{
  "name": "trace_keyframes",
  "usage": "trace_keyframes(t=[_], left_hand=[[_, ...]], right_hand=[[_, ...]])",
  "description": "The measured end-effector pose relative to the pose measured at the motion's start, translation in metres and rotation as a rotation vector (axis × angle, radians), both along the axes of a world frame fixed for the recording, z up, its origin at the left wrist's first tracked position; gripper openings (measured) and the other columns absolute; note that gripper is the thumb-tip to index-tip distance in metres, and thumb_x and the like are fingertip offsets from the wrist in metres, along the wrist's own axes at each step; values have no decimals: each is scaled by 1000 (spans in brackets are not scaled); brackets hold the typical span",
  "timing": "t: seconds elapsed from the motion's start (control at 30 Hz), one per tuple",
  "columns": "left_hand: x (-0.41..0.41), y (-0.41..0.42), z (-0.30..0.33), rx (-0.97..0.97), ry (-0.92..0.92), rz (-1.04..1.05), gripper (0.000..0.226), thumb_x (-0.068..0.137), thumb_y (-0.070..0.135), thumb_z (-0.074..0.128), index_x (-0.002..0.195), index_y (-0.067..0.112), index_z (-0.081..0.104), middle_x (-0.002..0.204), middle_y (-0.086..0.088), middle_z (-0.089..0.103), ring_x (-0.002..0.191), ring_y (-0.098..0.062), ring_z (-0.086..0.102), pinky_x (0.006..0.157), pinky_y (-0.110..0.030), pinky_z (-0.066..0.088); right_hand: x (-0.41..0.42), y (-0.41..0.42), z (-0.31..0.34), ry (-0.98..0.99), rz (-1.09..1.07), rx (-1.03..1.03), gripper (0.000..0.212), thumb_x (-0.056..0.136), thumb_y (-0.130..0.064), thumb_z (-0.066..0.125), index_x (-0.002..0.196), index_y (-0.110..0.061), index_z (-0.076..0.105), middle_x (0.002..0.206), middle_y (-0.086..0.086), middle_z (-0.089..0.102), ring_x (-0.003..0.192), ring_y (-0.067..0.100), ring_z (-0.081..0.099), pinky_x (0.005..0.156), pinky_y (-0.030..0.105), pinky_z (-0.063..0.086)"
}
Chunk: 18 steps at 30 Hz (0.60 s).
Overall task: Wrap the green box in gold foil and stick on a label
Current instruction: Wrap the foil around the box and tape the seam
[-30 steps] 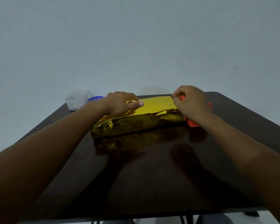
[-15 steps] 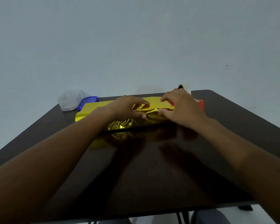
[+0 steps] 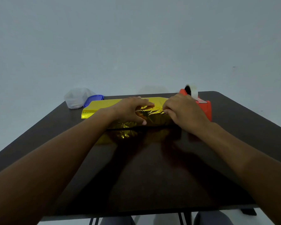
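- Two hands are down on the foil-wrapped box (image 3: 102,105), which lies lengthwise across the far half of the dark table (image 3: 152,168), its long side facing you.
- Your left hand (image 3: 131,109) lies over the top of the box near its middle, fingers stretched toward the right and the thumb reaching down over the near face, pressing the gold foil (image 3: 154,118) flat.
- Your right hand (image 3: 183,111) sits on the right end of the box, fingers curled, their tips pinching a crumpled fold of foil along the top near edge.
- Both hands' fingertips are close together, with only a short creased stretch of foil between them.
- Foil covers every part of the box you can see; no green shows. The left end is smooth and bright yellow, while the near face is wrinkled and darker, and it mirrors in the glossy table just in front.
- One orange tape dispenser (image 3: 204,108) stands just behind and to the right of your right hand, a roll of pale tape (image 3: 194,91) on top; whether it touches the box cannot be told.
- At the far left corner of the table sit a clear plastic container (image 3: 76,99) and, just beside it, a blue lid (image 3: 94,99), which lies right behind the left end of the box.
- Your forearms run in from the near corners of the view.
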<state>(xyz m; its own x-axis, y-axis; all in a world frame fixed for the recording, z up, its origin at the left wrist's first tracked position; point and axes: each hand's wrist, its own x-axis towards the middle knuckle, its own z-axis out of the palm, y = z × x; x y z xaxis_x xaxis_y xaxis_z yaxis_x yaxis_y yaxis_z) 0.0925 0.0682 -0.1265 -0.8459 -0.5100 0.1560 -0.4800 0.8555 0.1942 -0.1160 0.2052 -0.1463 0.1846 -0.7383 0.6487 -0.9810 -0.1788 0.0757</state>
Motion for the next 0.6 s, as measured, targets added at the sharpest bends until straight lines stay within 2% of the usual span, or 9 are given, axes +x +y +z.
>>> trace_keyframes(t=[0.13,0.2,0.27,0.37,0.43,0.5,0.6], left_hand=[[0,0,-3,-22,6,-4,77,84,54,74,152,38,41,161,2,38,152,-22,25,119,-43,28],[0,1,-3,-18,12,-1,71,87,62,64,150,39,43,162,3,36,153,-22,23,120,-45,27],[-1,2,-3,-11,27,3,66,89,65,56,149,39,46,162,3,36,153,-22,23,120,-48,27],[0,3,-5,-9,68,1,58,94,63,48,146,38,51,159,2,40,152,-22,25,120,-48,28],[2,2,-5,-46,72,-3,51,98,54,53,146,37,50,159,2,41,152,-23,27,120,-45,28],[3,4,-6,-73,60,-7,50,100,46,57,148,36,48,160,3,39,152,-24,26,120,-42,27],[5,6,-2,-88,-15,2,57,98,45,60,152,36,41,162,3,36,152,-23,26,120,-43,27]], right_hand=[[2,0,-1,26,-16,-63,5,94,-22,67,91,-22,71,95,-2,70,96,23,59,84,41,40],[2,2,-1,7,-21,-80,3,92,-24,70,94,-22,72,98,-1,71,98,23,59,86,42,40],[2,2,-3,-16,-35,-79,13,90,-32,72,98,-22,72,101,-2,71,101,24,59,90,45,40],[8,0,-4,-77,-64,-77,24,92,-44,64,99,-23,72,99,-2,72,102,23,60,95,48,40],[17,-3,-1,-109,-79,-33,26,93,-46,62,102,-24,72,103,-3,71,106,22,59,95,45,39],[22,-6,3,-68,-116,44,25,94,-45,64,110,-27,70,109,-4,70,111,21,55,95,42,37],[24,-7,8,-14,-172,98,19,95,-38,65,112,-30,68,111,-5,69,111,20,53,91,40,34]])
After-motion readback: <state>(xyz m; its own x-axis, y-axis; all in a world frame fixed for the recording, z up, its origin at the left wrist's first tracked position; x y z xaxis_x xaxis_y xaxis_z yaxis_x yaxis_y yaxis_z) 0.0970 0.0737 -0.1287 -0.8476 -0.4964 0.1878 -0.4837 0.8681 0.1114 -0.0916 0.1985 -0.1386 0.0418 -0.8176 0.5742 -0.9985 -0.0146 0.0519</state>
